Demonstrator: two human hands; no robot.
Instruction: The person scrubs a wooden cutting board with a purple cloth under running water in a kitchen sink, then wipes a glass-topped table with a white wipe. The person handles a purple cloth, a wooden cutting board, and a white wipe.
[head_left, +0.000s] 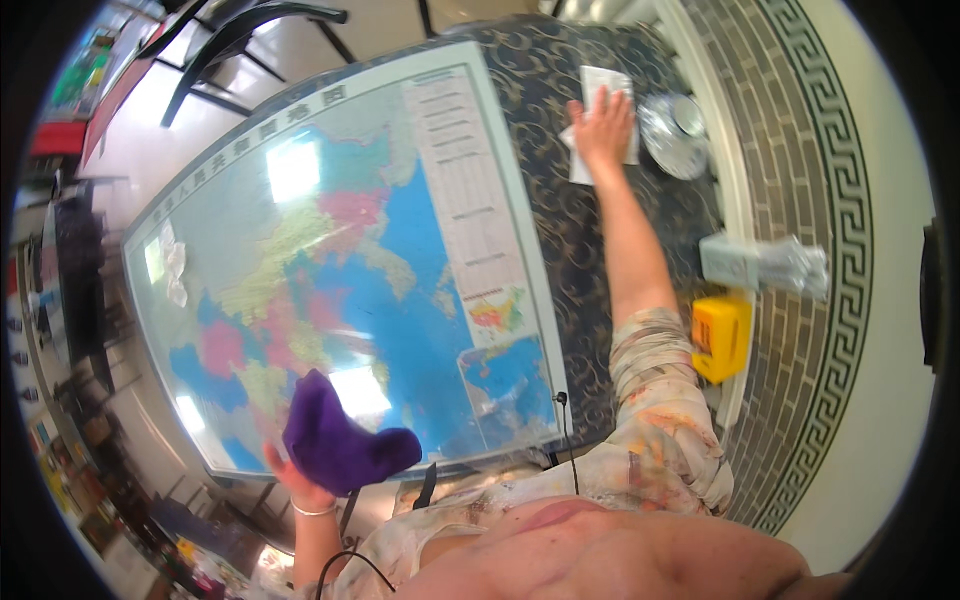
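Observation:
Low on the left, my left hand (304, 480) holds a purple cloth (337, 439), bunched into a bent shape above the map's near edge. The cloth covers most of its fingers. My right arm stretches far forward over a dark tabletop with a scroll pattern (559, 225). There my right hand (606, 131) lies palm down, fingers apart, on a white paper sheet or tissue (581, 169). Between the hands spreads a large map of China (405, 225) under a glossy clear cover. Window light reflects off it.
Right of my right hand stands a shiny round container (675, 139). Nearer are a pale box with clear plastic (727, 259) and a yellow box (720, 337), by the brick-patterned wall (795, 225). Crumpled white paper or plastic (174, 262) lies on the map. A black chair (225, 37) stands beyond.

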